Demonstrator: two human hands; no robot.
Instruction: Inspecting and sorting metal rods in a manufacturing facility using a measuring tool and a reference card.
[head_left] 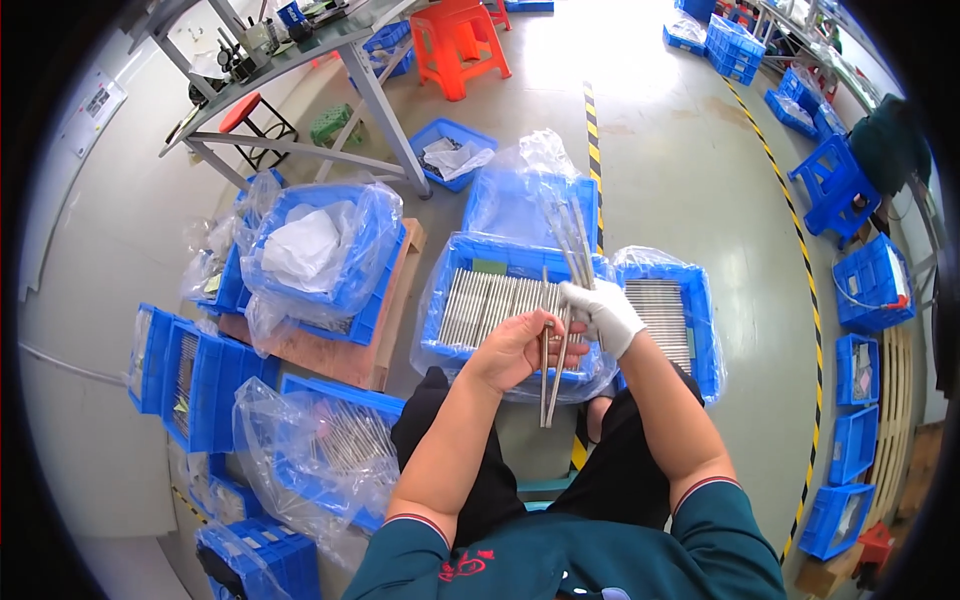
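Observation:
Over a plastic-lined blue bin that holds a row of metal rods, both my hands are close together. My bare left hand pinches a thin metal rod, with some fingers passing behind the rods. A white glove covers my right hand, closed around several long metal rods that point up and away. One more slender rod slants down between the hands; which hand bears it I cannot tell. Beside the right hand stands a second lined bin with stacked rods.
To the left, lined blue bins sit on a wooden pallet; another bin near my left leg holds rods. A workbench and a red stool are farther off. Striped floor tape and a person are at right.

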